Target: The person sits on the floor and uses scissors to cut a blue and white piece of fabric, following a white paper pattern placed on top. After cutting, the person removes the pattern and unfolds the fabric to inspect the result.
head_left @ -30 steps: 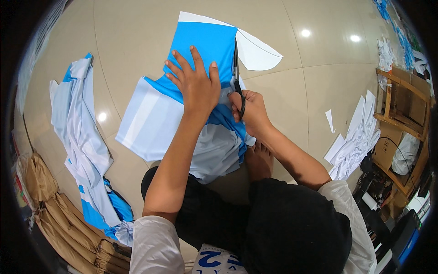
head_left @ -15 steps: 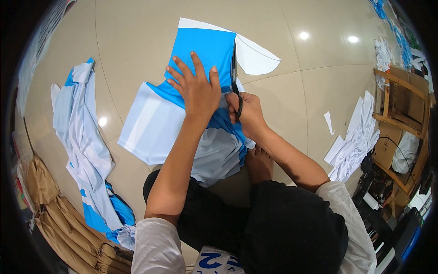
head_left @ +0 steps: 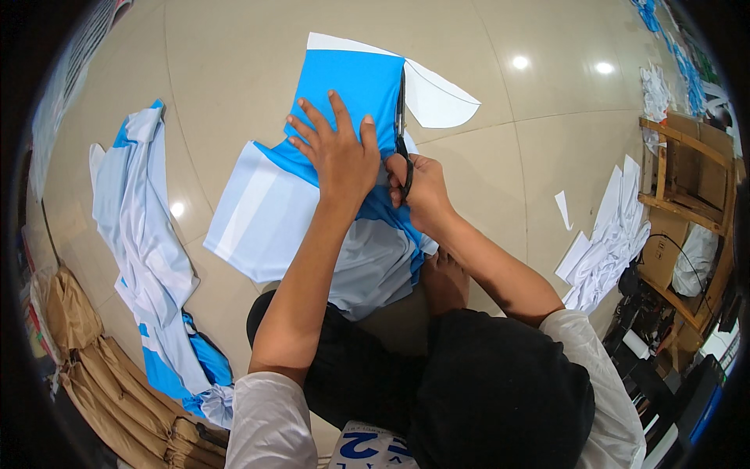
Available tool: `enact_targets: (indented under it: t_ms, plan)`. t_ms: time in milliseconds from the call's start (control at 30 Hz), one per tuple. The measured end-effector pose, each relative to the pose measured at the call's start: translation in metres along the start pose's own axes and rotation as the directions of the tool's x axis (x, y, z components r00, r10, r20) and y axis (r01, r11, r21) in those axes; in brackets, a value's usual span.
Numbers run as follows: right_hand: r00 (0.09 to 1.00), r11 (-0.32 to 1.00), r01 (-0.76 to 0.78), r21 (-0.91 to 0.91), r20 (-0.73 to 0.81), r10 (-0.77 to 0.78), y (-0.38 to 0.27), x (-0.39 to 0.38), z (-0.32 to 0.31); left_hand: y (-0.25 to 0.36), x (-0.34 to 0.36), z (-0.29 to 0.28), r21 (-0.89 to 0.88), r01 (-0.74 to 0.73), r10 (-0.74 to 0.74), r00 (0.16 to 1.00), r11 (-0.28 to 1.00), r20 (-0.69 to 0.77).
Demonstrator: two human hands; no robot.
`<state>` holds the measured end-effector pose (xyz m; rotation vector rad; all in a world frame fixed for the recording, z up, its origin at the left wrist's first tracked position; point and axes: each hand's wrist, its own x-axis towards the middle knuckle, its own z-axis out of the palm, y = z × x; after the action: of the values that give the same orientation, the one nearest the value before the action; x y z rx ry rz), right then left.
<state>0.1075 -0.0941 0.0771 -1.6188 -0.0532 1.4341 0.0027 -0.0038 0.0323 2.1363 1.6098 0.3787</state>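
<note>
Blue cloth (head_left: 351,74) flat on floor (head_left: 476,168), mid-area, well in from left and right edges. Left hand (head_left: 341,160): palm down on it, fingers spread, grip released. Right hand (head_left: 426,187): grip clenched round black-handled scissors (head_left: 401,117), blades along the cloth's right edge, tips away from body. White piece (head_left: 441,98) jutting out right of tips. Pale striped cloth (head_left: 258,211) adjoining near-left side. Further out: crumpled blue-and-white fabric (head_left: 144,219) toward floor's left edge; white scraps (head_left: 605,242) toward right edge, near wooden rack (head_left: 662,176).
</note>
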Motion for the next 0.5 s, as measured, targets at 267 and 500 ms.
enact_targets:
  t_ms: [267,500]
  plan:
    - [1.000,0.998,-0.004,0.055,-0.018,0.005,0.0016,0.0012,0.0018,-0.0005,-0.0004,0.0007,-0.007,0.007,-0.007,1.000,1.000,-0.001]
    - [1.000,0.997,0.011,0.077,-0.003,-0.011,0.0056,0.0038,0.0030,0.0010,-0.0014,0.0006,-0.022,0.006,-0.007,1.000,1.000,-0.014]
